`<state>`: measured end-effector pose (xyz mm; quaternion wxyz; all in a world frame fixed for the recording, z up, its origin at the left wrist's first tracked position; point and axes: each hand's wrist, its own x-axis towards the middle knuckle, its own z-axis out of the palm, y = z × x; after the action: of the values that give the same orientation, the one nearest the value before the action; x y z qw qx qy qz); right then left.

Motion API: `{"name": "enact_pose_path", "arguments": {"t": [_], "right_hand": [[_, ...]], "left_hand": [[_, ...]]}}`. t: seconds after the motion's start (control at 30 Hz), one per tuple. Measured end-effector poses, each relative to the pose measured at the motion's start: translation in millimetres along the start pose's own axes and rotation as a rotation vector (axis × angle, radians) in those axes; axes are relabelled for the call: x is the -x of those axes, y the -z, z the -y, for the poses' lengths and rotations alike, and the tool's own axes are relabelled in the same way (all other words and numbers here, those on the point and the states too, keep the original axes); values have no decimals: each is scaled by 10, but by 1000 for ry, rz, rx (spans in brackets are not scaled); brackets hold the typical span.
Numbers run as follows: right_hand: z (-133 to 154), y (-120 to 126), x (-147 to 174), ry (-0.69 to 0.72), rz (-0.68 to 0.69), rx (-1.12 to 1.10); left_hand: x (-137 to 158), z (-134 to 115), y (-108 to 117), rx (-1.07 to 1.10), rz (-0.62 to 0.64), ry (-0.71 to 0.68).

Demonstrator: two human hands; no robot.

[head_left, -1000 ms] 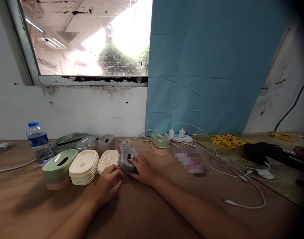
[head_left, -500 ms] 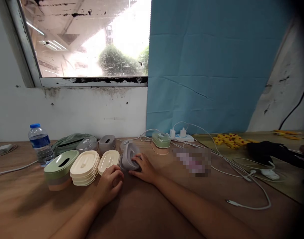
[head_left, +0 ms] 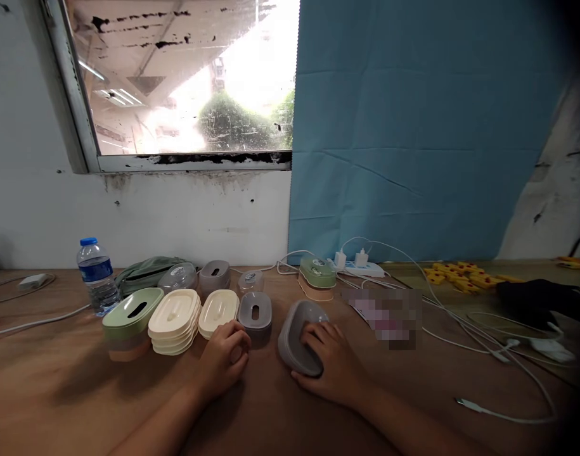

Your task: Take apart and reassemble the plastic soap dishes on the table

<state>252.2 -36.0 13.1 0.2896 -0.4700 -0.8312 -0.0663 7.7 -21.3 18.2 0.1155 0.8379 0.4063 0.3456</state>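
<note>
My right hand [head_left: 335, 358] grips a grey oval plastic container [head_left: 294, 335], thumb at its near rim and fingers inside its open top. It is tilted toward the hand, and doubled edges suggest more than one nested together. My left hand [head_left: 224, 354] rests on the table with fingers curled in; nothing shows in it. Just beyond its fingertips lie a smaller stack of cream lids [head_left: 219, 310] and a grey oval container with a slot [head_left: 255, 310]. A taller stack of cream lids [head_left: 174, 316] and a green-topped container with a slot [head_left: 132, 316] stand to the left.
Behind are another grey container [head_left: 214, 275], clear covers [head_left: 178, 277], a green cloth bag [head_left: 149, 272] and a water bottle [head_left: 97, 278]. A green-lidded box [head_left: 317, 272], power strip [head_left: 366, 269], white cables [head_left: 503, 419] and yellow pieces [head_left: 461, 275] lie to the right.
My right hand has carried the grey container right and nearer, away from the lids, revealing the slotted grey container. My left hand stays beside the lids. The view has shifted slightly.
</note>
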Motion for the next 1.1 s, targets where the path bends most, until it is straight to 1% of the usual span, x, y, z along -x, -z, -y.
{"name": "enact_pose_path", "arguments": {"t": [0.1, 0.17, 0.27, 0.33, 0.43, 0.53, 0.57, 0.63, 0.7, 0.73, 0.77, 0.87, 0.93, 1.0, 1.1], "right_hand": [[162, 0, 49, -69, 117, 41], [276, -38, 21, -113, 162, 72], [448, -41, -52, -145, 235, 82], [547, 37, -98, -117, 294, 53], [635, 252, -191, 8, 340, -28], [630, 444, -393, 104, 358, -133], [608, 472, -495, 98, 336, -149], [538, 456, -747, 58, 282, -133], [443, 344, -1037, -9, 199, -30], [391, 258, -1186, -38, 213, 13], [339, 156, -1331, -105, 242, 49], [207, -204, -1711, -210, 292, 96], [150, -451, -1908, -301, 318, 116], [122, -673, -2063, -407, 342, 117], [114, -918, -2236, -575, 372, 88]], "left_hand": [[33, -83, -30, 52, 65, -23], [68, -143, -66, 85, 132, -46], [118, -201, -131, 139, 211, -19], [136, -215, -159, 222, 244, 47], [131, -225, -172, 390, 277, 140], [108, -250, -184, 542, 244, 195], [104, -265, -195, 563, 226, 212], [104, -305, -232, 528, 198, 256], [113, -353, -287, 429, 183, 298], [119, -377, -320, 382, 167, 315], [122, -399, -354, 344, 147, 326], [120, -429, -443, 269, 86, 338], [107, -415, -472, 252, 81, 353], [91, -386, -474, 270, 105, 365], [77, -344, -451, 321, 133, 361]]}}
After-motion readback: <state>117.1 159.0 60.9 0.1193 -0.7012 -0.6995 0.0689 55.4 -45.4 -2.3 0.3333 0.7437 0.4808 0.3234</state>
